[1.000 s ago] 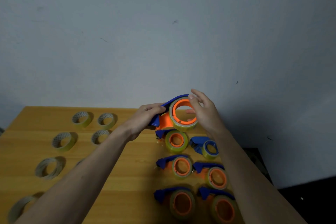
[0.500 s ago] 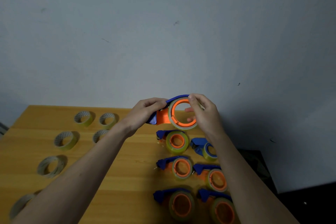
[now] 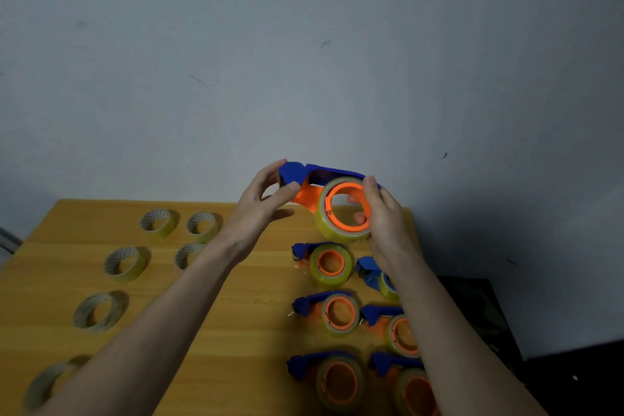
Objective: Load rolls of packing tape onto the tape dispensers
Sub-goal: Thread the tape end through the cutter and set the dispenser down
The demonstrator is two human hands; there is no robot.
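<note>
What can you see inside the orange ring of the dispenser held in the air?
Through the held dispenser's orange ring, fingertips of the right hand show, with tabletop behind. The remaining fingers are hidden behind the tape roll.

Lighting is dim and cool; the wall (image 3: 304, 61) reads grey-blue and darkens toward the right, where a broad shadow falls beside my right hand (image 3: 385, 216). The wooden table (image 3: 236, 331) shows a soft sheen, no hard glare. Loose tape rolls (image 3: 125, 263) cast short shadows to their right. My forearms are soft and blurred near the bottom edge. Wide-angle bending shows at the table's far edge.
</note>
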